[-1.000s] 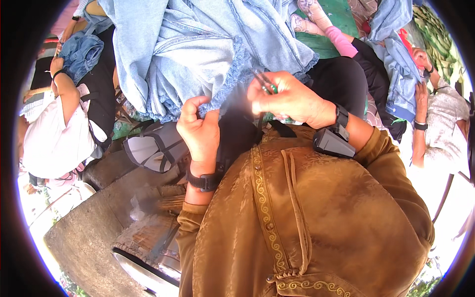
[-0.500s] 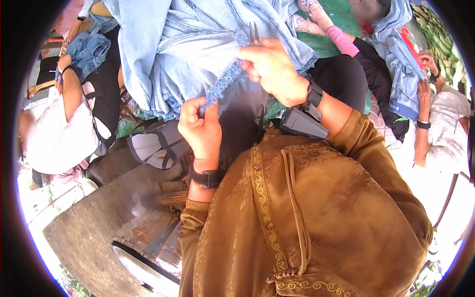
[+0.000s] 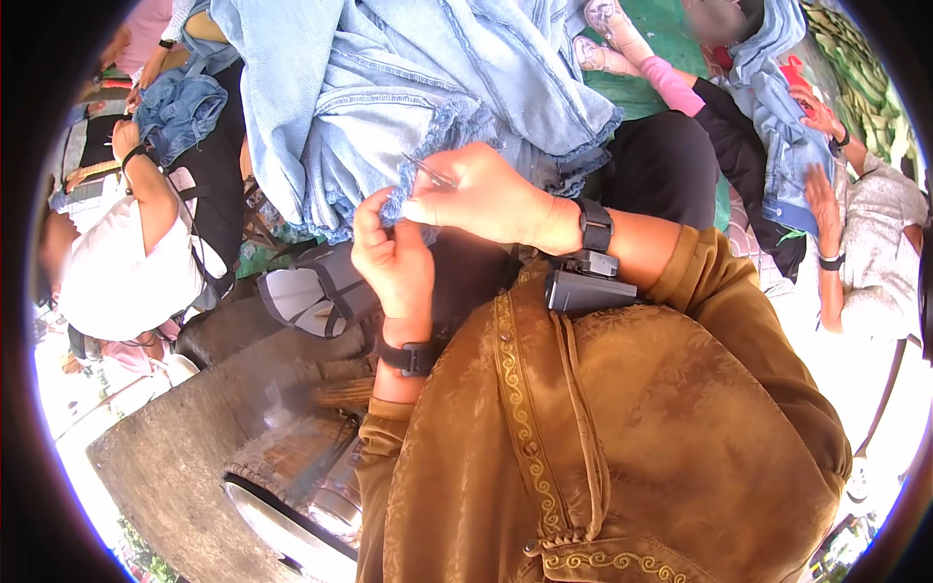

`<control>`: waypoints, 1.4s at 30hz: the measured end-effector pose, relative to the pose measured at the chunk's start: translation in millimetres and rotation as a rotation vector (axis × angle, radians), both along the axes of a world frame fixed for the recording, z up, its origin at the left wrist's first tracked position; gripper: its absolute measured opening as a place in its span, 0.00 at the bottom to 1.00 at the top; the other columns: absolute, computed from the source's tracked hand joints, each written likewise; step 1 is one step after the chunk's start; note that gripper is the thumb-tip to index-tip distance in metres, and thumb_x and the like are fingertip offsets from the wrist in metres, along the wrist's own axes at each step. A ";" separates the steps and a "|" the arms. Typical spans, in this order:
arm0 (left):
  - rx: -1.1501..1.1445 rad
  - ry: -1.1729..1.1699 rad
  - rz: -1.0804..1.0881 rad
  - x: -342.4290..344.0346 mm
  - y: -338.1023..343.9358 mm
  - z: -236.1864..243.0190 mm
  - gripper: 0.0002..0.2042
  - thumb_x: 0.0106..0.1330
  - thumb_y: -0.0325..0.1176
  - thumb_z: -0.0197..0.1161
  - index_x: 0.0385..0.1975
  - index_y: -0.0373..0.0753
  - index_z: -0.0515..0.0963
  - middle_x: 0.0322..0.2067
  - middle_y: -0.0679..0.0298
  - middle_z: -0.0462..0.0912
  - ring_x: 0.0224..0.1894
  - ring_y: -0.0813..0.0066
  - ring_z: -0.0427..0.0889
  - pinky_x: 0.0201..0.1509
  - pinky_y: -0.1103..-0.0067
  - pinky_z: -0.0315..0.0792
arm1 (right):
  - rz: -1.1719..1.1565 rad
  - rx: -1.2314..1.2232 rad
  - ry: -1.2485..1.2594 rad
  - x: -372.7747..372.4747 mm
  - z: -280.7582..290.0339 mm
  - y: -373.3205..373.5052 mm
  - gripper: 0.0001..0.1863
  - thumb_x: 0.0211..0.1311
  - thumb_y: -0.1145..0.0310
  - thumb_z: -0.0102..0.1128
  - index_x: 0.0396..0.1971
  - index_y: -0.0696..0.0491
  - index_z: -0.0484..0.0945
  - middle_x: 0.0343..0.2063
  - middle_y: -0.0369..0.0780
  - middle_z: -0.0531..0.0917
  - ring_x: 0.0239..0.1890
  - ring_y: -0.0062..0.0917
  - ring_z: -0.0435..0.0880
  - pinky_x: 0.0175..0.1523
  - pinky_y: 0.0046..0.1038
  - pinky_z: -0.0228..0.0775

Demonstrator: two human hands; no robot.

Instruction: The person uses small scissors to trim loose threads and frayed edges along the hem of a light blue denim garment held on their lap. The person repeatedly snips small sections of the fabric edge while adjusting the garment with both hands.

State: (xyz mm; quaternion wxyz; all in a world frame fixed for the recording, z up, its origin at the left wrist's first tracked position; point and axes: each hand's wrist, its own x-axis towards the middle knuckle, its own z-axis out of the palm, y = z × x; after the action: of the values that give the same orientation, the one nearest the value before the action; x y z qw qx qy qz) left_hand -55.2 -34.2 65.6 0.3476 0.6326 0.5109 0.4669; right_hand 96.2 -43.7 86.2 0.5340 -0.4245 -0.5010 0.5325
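A light-blue denim garment with a frayed hem lies spread over my lap. My left hand is closed, pinching the frayed hem between thumb and fingers. Right beside it, my right hand grips small thread snips, their dark pointed blades angled to the left over the hem. The fingers of my right hand lie close against the left ones. Whether they also touch the cloth is hard to make out.
To the left, a person in white handles a bunched denim piece. At the right another person holds denim too. A grey pouch-like object lies by my left wrist. Green ground covering shows beyond my knee.
My right hand has come down and left with the snips, from the far end of the stretched hem to beside my left hand. The hem between them has gone slack.
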 end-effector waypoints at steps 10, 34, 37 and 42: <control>-0.041 -0.370 0.076 -22.0 0.6 4.6 0.10 0.59 0.14 0.55 0.37 0.37 0.74 0.32 0.69 0.76 0.35 0.83 0.73 0.42 0.86 0.67 | -0.514 0.395 -0.577 26.0 -31.5 23.2 0.20 0.41 0.71 0.70 0.37 0.57 0.75 0.33 0.41 0.78 0.36 0.32 0.80 0.41 0.30 0.73; -0.786 -1.113 -0.300 -15.2 -1.7 -22.2 0.21 0.65 0.44 0.59 0.48 0.33 0.70 0.40 0.58 0.79 0.37 0.70 0.78 0.41 0.78 0.74 | -0.332 0.480 -0.584 12.8 -26.1 47.3 0.08 0.45 0.73 0.58 0.25 0.59 0.72 0.23 0.45 0.75 0.26 0.39 0.76 0.31 0.32 0.69; -0.776 -1.287 -0.108 -9.9 12.1 -21.1 0.11 0.65 0.35 0.60 0.40 0.35 0.73 0.37 0.59 0.79 0.37 0.70 0.77 0.41 0.76 0.75 | -0.313 0.442 -0.620 21.1 -27.7 45.3 0.08 0.45 0.73 0.59 0.27 0.59 0.74 0.23 0.43 0.76 0.25 0.35 0.77 0.30 0.29 0.69; -0.771 -1.251 -0.098 -2.6 6.5 -14.2 0.08 0.65 0.32 0.60 0.38 0.35 0.75 0.36 0.60 0.79 0.36 0.71 0.77 0.41 0.76 0.74 | -0.296 0.523 -0.386 23.2 -4.2 30.1 0.07 0.48 0.76 0.60 0.30 0.58 0.77 0.23 0.39 0.77 0.25 0.26 0.77 0.30 0.23 0.68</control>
State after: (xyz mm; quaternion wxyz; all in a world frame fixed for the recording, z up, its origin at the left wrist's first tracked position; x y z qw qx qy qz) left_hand -57.8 -27.7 51.5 0.7923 0.1030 0.3158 0.5118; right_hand 119.4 -13.6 82.0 0.5916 -0.4341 -0.6450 0.2133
